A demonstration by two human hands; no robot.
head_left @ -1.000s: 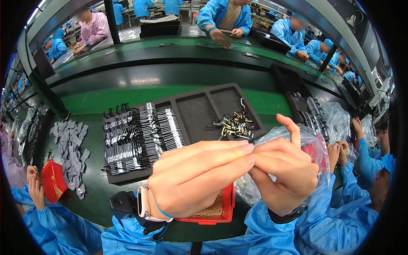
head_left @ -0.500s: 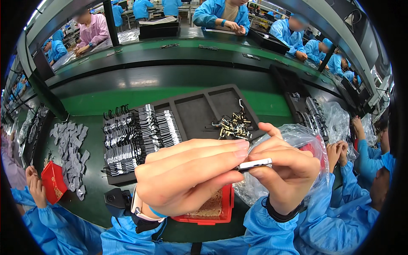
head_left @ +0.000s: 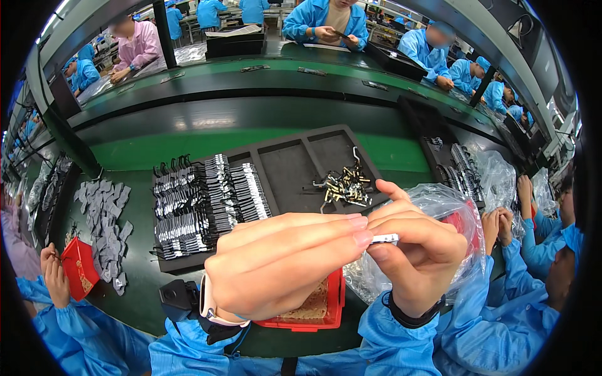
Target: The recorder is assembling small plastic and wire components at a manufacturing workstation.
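The right hand [head_left: 420, 250] pinched a narrow, dark-marked white strip [head_left: 384, 239] in its fingers, long axis roughly sideways; the left hand [head_left: 285, 266] covered its left end, grip hidden.

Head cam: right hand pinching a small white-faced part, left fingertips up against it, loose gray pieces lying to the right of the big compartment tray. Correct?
One error: the loose gray pieces lie to the left of the big compartment tray, as the head view shows. The right hand pinching a small white-faced part, left hand fingertips against it, stands.
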